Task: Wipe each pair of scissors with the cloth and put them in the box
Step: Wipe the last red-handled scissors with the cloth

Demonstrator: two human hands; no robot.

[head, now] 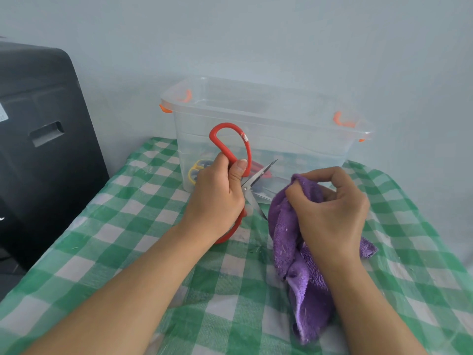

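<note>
My left hand point(217, 196) grips a pair of red-handled scissors point(231, 139) by the handles, just in front of the box. The steel blades are spread apart and point right, toward the cloth. My right hand point(330, 208) holds a bunched purple cloth point(299, 267), which hangs down onto the table. The cloth sits just right of the blade tips, apart from them. A clear plastic box point(268, 124) with orange latches stands open behind both hands. Inside it lie yellow-handled scissors point(195, 170) and another red pair, partly hidden by my left hand.
A green and white checked tablecloth point(128, 226) covers the table. A large black case point(43, 139) stands at the left beside the table. A pale wall rises close behind the box.
</note>
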